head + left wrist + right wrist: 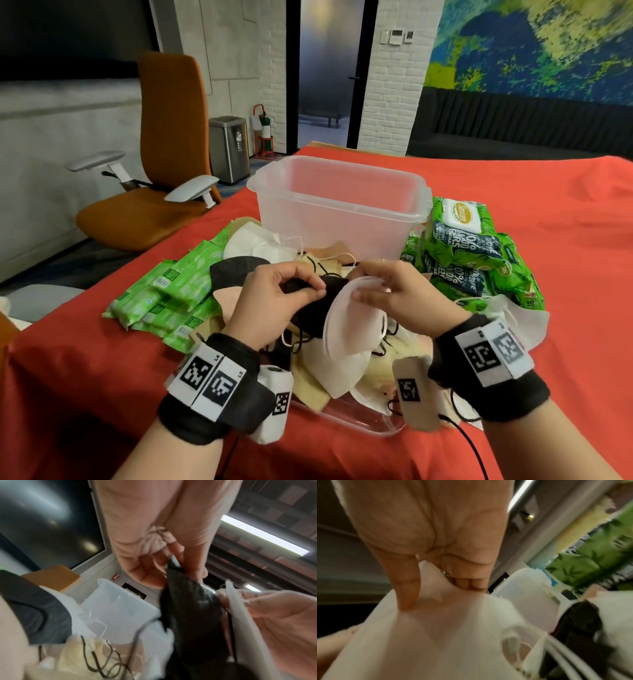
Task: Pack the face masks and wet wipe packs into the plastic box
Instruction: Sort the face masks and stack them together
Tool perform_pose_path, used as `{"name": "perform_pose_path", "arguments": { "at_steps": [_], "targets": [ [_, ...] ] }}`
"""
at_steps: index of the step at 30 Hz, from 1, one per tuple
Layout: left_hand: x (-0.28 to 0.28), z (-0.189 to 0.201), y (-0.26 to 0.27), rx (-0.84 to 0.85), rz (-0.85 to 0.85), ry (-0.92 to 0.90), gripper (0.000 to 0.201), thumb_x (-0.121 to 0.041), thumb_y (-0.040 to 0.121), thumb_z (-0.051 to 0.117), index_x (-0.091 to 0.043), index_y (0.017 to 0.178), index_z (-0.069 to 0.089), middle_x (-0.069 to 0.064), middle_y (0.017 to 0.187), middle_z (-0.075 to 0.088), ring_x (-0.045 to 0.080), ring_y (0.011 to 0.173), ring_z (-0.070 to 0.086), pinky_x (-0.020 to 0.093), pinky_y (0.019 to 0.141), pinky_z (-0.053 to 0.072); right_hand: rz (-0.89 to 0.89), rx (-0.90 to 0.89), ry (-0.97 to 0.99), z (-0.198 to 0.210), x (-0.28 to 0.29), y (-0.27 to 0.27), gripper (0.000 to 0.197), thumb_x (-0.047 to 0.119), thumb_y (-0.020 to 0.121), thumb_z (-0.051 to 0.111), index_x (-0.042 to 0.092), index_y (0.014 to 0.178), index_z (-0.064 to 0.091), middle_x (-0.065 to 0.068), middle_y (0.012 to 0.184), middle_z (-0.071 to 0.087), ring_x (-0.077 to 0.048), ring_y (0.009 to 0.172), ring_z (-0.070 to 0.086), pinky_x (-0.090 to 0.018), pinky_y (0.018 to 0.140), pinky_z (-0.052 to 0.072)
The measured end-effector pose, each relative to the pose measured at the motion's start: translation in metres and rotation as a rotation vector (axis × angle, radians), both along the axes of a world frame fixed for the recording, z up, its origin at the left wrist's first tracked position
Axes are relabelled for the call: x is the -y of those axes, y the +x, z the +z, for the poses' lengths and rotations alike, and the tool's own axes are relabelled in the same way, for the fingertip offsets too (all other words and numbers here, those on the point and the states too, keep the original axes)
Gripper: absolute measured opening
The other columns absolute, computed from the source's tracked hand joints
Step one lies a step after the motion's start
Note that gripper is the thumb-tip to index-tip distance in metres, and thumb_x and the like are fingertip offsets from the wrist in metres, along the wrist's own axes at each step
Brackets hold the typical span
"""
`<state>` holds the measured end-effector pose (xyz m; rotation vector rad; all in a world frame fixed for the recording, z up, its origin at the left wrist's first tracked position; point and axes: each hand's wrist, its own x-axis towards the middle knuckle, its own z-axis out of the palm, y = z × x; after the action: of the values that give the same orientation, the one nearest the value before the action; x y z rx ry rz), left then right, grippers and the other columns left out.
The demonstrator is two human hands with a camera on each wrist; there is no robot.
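Observation:
A clear plastic box stands open on the red table, just beyond my hands. My left hand pinches a black face mask by its top edge; the same black face mask hangs below my left hand in the left wrist view. My right hand pinches a white face mask; the right wrist view shows my right hand gripping the white face mask. Both masks are held above a pile of face masks. Light green wipe packs lie left, dark green wipe packs right.
A clear lid lies under the mask pile near the table's front edge. An orange office chair stands left of the table. Red tablecloth stretches bare to the right.

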<state>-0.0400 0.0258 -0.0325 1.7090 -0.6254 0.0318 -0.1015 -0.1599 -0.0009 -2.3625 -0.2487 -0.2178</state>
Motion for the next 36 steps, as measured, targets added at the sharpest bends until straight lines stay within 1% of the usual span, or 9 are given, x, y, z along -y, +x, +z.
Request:
{"name": "perform_pose_path", "arguments": {
  "at_steps": [6,11,16,19,21,26,28,30,36],
  "targets": [
    [0.009,-0.003,-0.006,-0.036,0.137,-0.181,0.035,-0.002,0.071,0.075,-0.034,0.058,0.070,-0.010,0.068,0.071,0.007,0.077,0.066,0.020,0.079,0.050,-0.091,0.019,0.213,-0.017,-0.003,0.001,0.020,0.006,0.087,0.061,0.022,0.076,0.058,0.013,0.062,0.055,0.003,0.058,0.047,-0.019,0.060,0.036],
    [0.004,0.000,-0.004,-0.034,-0.037,-0.009,0.037,0.000,0.074,0.072,-0.036,0.067,0.069,-0.008,0.071,0.068,0.012,0.072,0.063,0.028,0.073,0.052,-0.084,0.189,0.006,-0.002,0.003,0.001,0.005,0.016,0.088,0.056,0.012,0.088,0.058,-0.001,0.080,0.062,-0.019,0.078,0.055,-0.035,0.071,0.041],
    [0.002,0.004,-0.004,-0.013,-0.210,0.219,0.044,0.004,0.080,0.061,-0.038,0.094,0.066,-0.009,0.099,0.071,0.012,0.097,0.065,0.032,0.093,0.050,-0.029,0.326,-0.108,0.007,-0.001,0.002,0.014,0.017,0.082,0.051,0.009,0.089,0.059,-0.005,0.101,0.055,-0.014,0.090,0.049,-0.019,0.076,0.033],
    [-0.001,0.000,-0.003,-0.042,-0.096,0.211,0.047,0.003,0.084,0.057,-0.043,0.090,0.065,-0.011,0.100,0.070,0.005,0.101,0.063,0.033,0.099,0.047,-0.251,0.458,0.138,0.009,0.005,-0.004,0.011,0.017,0.082,0.051,0.014,0.088,0.059,0.006,0.086,0.058,-0.007,0.079,0.050,-0.020,0.069,0.035],
    [-0.001,-0.001,-0.002,-0.100,-0.037,0.103,0.042,0.001,0.087,0.054,-0.039,0.094,0.067,-0.007,0.107,0.069,0.007,0.108,0.061,0.037,0.103,0.044,-0.215,0.410,0.413,0.013,0.005,-0.012,0.007,0.015,0.082,0.056,0.018,0.087,0.060,0.010,0.080,0.060,-0.003,0.073,0.052,-0.018,0.067,0.041],
    [0.005,0.006,-0.015,-0.254,-0.130,-0.258,0.030,-0.044,0.074,0.055,-0.031,0.093,0.074,-0.006,0.110,0.070,0.010,0.114,0.059,0.033,0.102,0.042,-0.210,0.256,0.610,0.000,-0.017,-0.014,0.042,-0.001,0.084,0.063,0.013,0.122,0.050,-0.001,0.085,0.057,-0.003,0.066,0.055,-0.021,0.062,0.050],
    [0.010,0.006,-0.022,-0.212,-0.137,-0.285,0.017,-0.035,0.075,0.070,-0.030,0.092,0.072,-0.009,0.100,0.073,0.008,0.102,0.064,0.025,0.091,0.048,-0.267,0.252,0.588,-0.005,-0.024,-0.009,0.049,0.007,0.082,0.066,0.021,0.123,0.044,-0.007,0.090,0.058,-0.015,0.073,0.056,-0.042,0.070,0.052],
    [0.014,0.004,-0.025,-0.154,-0.055,-0.276,0.019,-0.017,0.076,0.072,-0.031,0.088,0.069,-0.011,0.088,0.074,0.008,0.089,0.067,0.026,0.081,0.051,-0.297,0.239,0.615,-0.007,-0.026,-0.007,0.052,0.007,0.082,0.067,0.023,0.124,0.040,-0.007,0.085,0.056,-0.019,0.073,0.054,-0.049,0.075,0.051],
    [0.014,-0.001,-0.024,-0.121,-0.005,-0.292,0.034,0.002,0.081,0.065,-0.031,0.090,0.067,-0.012,0.087,0.073,0.010,0.089,0.068,0.025,0.079,0.054,-0.340,0.063,0.521,-0.012,-0.023,-0.004,0.062,0.027,0.081,0.069,0.017,0.134,0.037,-0.001,0.118,0.056,-0.015,0.108,0.055,-0.034,0.092,0.048]
  ]
}}
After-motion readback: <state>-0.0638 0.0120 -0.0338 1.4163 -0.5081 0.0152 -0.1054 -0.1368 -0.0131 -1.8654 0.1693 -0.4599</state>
